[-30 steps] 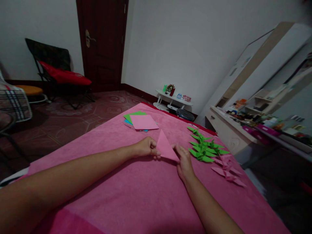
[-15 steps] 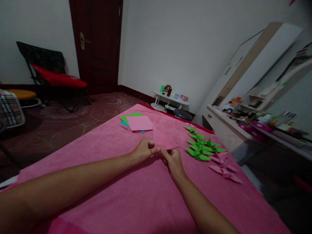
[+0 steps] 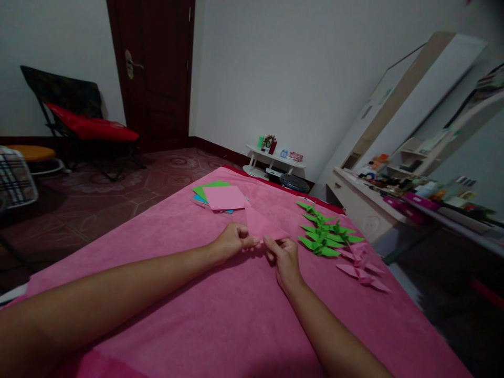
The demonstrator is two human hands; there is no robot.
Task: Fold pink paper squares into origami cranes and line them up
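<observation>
A pink sheet of origami paper (image 3: 263, 224), folded into a triangle, is held just above the pink cloth. My left hand (image 3: 235, 240) pinches its near left edge between thumb and fingers. Close beside it, my right hand (image 3: 284, 255) grips the near edge with thumb and forefinger. Beyond the left hand lies a stack of square paper, with a pink sheet (image 3: 225, 198) on top and green paper (image 3: 199, 190) and blue paper showing beneath. To the right rest several green paper cranes (image 3: 321, 236) and, nearer, a few pink paper cranes (image 3: 364, 273).
The pink cloth (image 3: 189, 315) covers the table. At right stands a white dressing table (image 3: 358, 199) crowded with bottles and boxes. A low white shelf (image 3: 275, 158) is by the far wall. A folding chair with a red cushion (image 3: 92, 128) stands left of the door (image 3: 153, 79).
My right hand has shifted slightly right along the paper's near edge. My left hand keeps its pinch almost in place. The whole view has moved a little.
</observation>
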